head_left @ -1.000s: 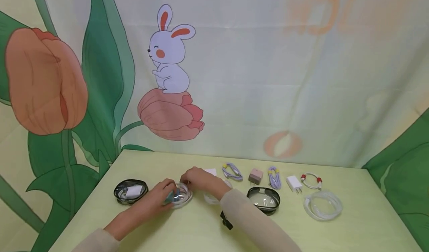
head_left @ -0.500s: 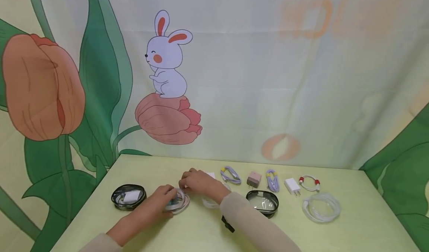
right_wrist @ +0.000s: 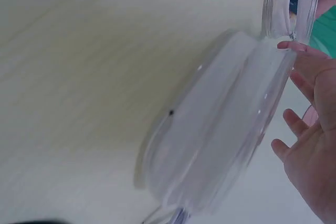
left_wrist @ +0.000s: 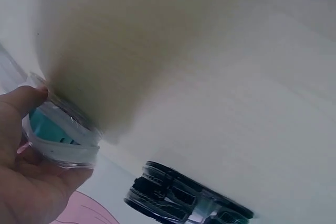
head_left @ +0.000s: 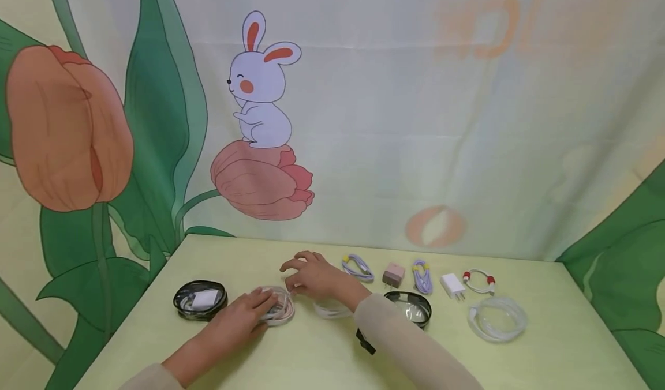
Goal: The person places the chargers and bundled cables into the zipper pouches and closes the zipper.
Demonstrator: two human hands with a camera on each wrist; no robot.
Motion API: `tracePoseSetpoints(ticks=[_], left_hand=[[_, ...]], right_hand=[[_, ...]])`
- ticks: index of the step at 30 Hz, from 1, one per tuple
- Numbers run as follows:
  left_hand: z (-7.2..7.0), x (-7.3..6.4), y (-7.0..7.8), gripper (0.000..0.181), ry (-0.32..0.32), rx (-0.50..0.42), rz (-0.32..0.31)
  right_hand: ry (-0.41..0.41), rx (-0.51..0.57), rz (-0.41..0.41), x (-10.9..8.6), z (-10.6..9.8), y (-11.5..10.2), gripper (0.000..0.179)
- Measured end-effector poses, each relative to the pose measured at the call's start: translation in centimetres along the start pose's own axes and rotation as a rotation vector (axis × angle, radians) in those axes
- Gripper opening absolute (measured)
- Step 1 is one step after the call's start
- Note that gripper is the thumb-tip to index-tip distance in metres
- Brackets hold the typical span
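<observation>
My left hand point(head_left: 241, 315) grips a round clear pouch with pale trim point(head_left: 280, 315), its thumb on one side and fingers on the other. Something teal shows inside this pouch point(left_wrist: 58, 127) in the left wrist view. My right hand point(head_left: 317, 277) is at the pouch's right edge. Its thumb and index fingertips point(right_wrist: 286, 45) meet at the zipper end, and the other fingers are spread; the zipper pull itself is mostly hidden. Just right of it, partly under the right wrist, lies another clear pouch with white trim point(right_wrist: 220, 124).
A black-trimmed clear pouch point(head_left: 200, 300) with a white charger stands left; another black-trimmed pouch point(head_left: 410, 308) is right of centre. Behind are purple cables point(head_left: 422, 276), a pink charger point(head_left: 393, 274), a white charger point(head_left: 453, 286) and a red-ended white cable point(head_left: 479, 280). A white-trimmed pouch point(head_left: 497, 319) lies far right.
My right hand's fingers have spread and shifted slightly right and toward me along the pouch edge. My left hand has moved further over the pouch, which sits in about the same place.
</observation>
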State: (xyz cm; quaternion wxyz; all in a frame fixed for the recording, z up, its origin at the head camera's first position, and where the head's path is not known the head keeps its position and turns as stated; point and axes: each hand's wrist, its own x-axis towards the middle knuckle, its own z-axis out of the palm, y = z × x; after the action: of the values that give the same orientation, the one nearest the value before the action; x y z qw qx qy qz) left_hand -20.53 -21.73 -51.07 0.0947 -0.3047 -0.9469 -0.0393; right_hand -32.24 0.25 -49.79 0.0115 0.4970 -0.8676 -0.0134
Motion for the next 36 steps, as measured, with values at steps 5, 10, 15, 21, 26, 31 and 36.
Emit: tracePoseSetpoints(ticks=[5,10,15,21,26,31,36], left_hand=[[-0.1,0.5,0.1,0.052,0.009,0.048,0.026],[-0.3,1.0,0.3,0.052,-0.018,0.041,0.007],[-0.4,0.9,0.4,0.060,-0.082,0.031,-0.057],[1.0,0.6,1.2,0.053,0.033,0.199,-0.059],[1.6,0.6,1.5,0.051,0.124,0.273,-0.074],[1.2,0.6,1.7,0.053,0.120,0.329,-0.113],[1.0,0.6,1.4,0.058,0.031,0.270,-0.085]], right_hand=[[-0.046,0.070,-0.077,-0.8,0.1,-0.3,0.007],[-0.058,0.136,-0.037,-0.8,-0.2,-1.0,0.006],[-0.042,0.084,0.061,-0.6,-0.8,-1.7,0.005],[-0.036,0.113,0.073,-1.3,-0.3,-2.4,0.004],[-0.008,0.123,0.107,-1.5,-0.1,-2.8,0.004],[0.086,0.084,0.192,-1.0,0.3,-2.5,0.005],[0.107,0.065,0.244,-0.8,0.7,-2.5,0.006]])
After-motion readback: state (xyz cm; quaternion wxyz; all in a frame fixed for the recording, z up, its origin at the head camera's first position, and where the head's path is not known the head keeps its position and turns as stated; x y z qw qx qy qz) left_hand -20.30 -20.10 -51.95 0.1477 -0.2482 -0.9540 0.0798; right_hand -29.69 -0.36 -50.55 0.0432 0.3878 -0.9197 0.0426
